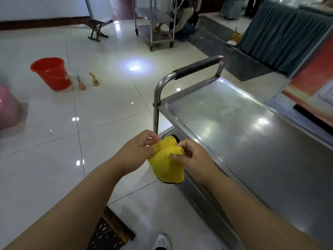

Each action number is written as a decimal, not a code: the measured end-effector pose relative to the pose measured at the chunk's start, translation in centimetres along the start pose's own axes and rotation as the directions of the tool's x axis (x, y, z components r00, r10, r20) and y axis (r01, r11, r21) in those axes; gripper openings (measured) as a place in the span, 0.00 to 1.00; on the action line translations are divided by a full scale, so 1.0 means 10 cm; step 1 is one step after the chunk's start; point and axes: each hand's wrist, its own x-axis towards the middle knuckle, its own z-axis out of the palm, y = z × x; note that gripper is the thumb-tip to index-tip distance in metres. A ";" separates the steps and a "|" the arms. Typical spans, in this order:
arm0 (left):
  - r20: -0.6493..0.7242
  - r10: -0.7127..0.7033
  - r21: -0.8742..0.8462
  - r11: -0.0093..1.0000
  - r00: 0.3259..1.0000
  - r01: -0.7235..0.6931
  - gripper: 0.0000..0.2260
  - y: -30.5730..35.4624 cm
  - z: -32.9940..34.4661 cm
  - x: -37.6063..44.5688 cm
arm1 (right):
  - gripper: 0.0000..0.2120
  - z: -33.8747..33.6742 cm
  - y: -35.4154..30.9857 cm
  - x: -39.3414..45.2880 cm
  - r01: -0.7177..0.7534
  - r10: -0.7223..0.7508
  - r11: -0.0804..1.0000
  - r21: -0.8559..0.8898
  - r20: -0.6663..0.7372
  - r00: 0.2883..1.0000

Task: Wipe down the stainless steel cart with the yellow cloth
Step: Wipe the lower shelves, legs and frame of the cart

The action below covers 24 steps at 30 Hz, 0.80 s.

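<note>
While both hands (137, 152) pinch cloth (167, 165), cart (252, 141) beside

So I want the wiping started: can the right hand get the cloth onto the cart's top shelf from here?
Probably yes: the right hand pinches the yellow cloth beside the cart's top shelf, and nothing lies between.

Your yellow fleecy cloth (167, 166), black-trimmed, hangs bunched beside the near left edge of the stainless steel cart (252, 141), whose shiny top tray shows smears.
</note>
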 end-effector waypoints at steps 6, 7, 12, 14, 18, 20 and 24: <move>0.120 0.079 0.270 0.957 0.990 -0.110 0.20 0.02 0.00 0.33 | 0.20 -0.03 0.03 0.20 -0.122 0.138 0.986 0.117 -0.139 0.981; 0.125 0.096 0.303 0.944 0.987 -0.131 0.17 0.04 0.01 0.38 | 0.21 -0.04 0.04 0.22 -0.128 0.144 0.985 0.119 -0.138 0.980; 0.174 0.109 0.355 0.920 0.979 -0.165 0.08 0.18 0.04 0.68 | 0.20 -0.15 0.06 0.31 -0.089 0.096 0.994 0.065 -0.122 0.988; 0.233 0.119 0.363 0.910 0.965 -0.200 0.08 0.23 0.05 0.78 | 0.23 -0.21 0.06 0.33 -0.116 0.120 0.992 0.054 -0.076 0.990; 0.342 0.161 0.306 0.912 0.926 -0.272 0.12 0.27 -0.05 1.00 | 0.23 -0.23 0.02 0.45 -0.123 0.123 0.989 0.084 0.002 0.992; 0.382 0.178 0.281 0.913 0.907 -0.297 0.13 0.26 -0.14 1.14 | 0.23 -0.17 0.03 0.57 -0.133 0.136 0.989 0.056 -0.046 0.990; 0.455 0.192 0.255 0.907 0.870 -0.334 0.16 0.24 -0.35 1.45 | 0.24 -0.02 0.08 0.86 -0.248 0.250 0.968 0.033 -0.158 0.955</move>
